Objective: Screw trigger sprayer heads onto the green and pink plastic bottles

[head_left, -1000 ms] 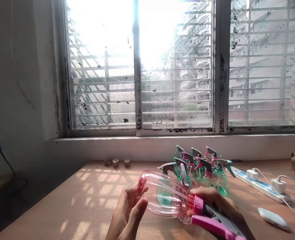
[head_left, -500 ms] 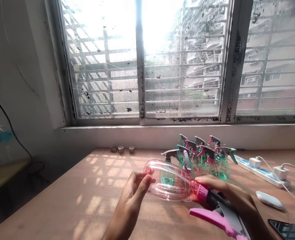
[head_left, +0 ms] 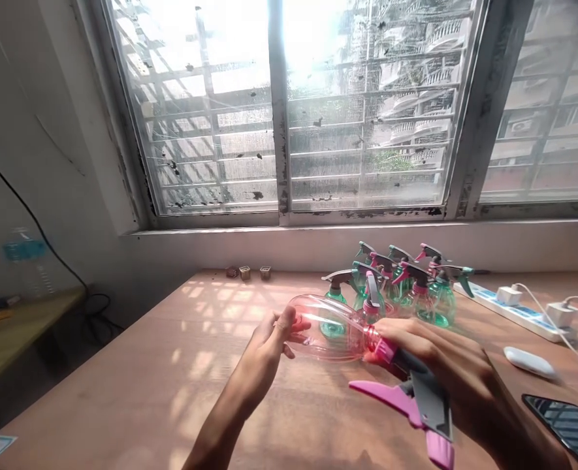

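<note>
I hold a clear pink spray bottle [head_left: 330, 329] lying sideways above the wooden table [head_left: 161, 385]. My left hand [head_left: 272, 339] cups its base with curled fingers. My right hand [head_left: 430, 356] grips its neck at the pink collar, just above the grey and pink trigger head [head_left: 416, 408], which points down toward me. Behind the bottle stands a cluster of several green and pink spray bottles [head_left: 401, 287], upright near the window sill.
A white power strip [head_left: 509, 300] with plugged chargers lies at the right, then a white mouse [head_left: 528, 361] and a dark phone [head_left: 565, 421]. Three small cups [head_left: 248, 272] sit by the sill. A water bottle [head_left: 27, 261] stands on a side table at left.
My view has tilted down and nearer, so the phone now shows. Both hands stay on the pink bottle; the trigger head has turned further downward.
</note>
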Available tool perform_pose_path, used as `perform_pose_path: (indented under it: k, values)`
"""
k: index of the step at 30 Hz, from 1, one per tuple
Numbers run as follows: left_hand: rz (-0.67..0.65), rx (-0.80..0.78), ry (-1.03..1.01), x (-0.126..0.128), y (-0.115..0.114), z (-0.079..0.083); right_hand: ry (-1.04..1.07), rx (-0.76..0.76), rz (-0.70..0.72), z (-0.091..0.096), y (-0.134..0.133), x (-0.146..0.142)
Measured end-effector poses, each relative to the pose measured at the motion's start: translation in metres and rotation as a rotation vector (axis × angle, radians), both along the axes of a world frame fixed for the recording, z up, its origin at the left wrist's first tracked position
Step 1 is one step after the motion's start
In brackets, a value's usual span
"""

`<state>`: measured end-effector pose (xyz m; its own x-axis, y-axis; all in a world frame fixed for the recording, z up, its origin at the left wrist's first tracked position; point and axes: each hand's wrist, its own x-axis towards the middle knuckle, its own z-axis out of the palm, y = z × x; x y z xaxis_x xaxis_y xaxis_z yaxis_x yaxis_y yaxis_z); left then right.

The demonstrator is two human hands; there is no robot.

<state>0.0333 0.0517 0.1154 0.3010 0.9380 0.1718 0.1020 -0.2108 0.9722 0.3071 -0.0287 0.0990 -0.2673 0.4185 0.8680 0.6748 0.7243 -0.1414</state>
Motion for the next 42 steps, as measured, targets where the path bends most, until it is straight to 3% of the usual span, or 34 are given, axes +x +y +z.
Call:
perform_pose_path:
  k: [5, 11, 15, 19, 23, 28, 30, 34, 36, 39, 42]
  values:
    - [-0.037, -0.031, -0.025, 0.002, 0.003, -0.002, 0.202, -0.147, -0.007, -0.002, -0.001, -0.005]
    - [-0.08, 0.104, -0.18, 0.006, -0.004, 0.0, 0.585, -0.307, -0.018, 0.002, 0.006, -0.013]
    - [-0.039, 0.381, -0.122, 0.006, -0.003, -0.003, 0.777, -0.479, 0.211, 0.008, 0.016, -0.019]
    - [0.034, 0.595, -0.106, 0.007, 0.0, -0.009, 0.957, -0.533, 0.393, 0.009, 0.024, -0.022]
    - [0.049, 0.528, -0.107, 0.006, -0.004, -0.014, 0.809, -0.563, 0.358, 0.003, 0.025, -0.019]
    - [0.113, 0.502, -0.106, 0.007, -0.003, -0.014, 0.654, -0.399, 0.218, -0.003, 0.023, -0.016]
    - [0.116, 0.602, -0.109, 0.007, -0.001, -0.013, 0.714, -0.438, 0.266, -0.004, 0.024, -0.017]
    - [0.2, 0.879, -0.09, 0.011, 0.001, -0.013, 0.903, -0.629, 0.523, -0.003, 0.032, -0.021]
    - [0.24, 0.94, -0.056, 0.013, 0.0, -0.014, 0.991, -0.702, 0.621, -0.002, 0.035, -0.022]
    - [0.202, 0.867, 0.017, 0.014, -0.001, -0.015, 0.992, -0.703, 0.611, -0.002, 0.035, -0.021]
    - [0.161, 0.647, -0.032, 0.011, -0.003, -0.015, 0.792, -0.574, 0.423, -0.003, 0.031, -0.016]
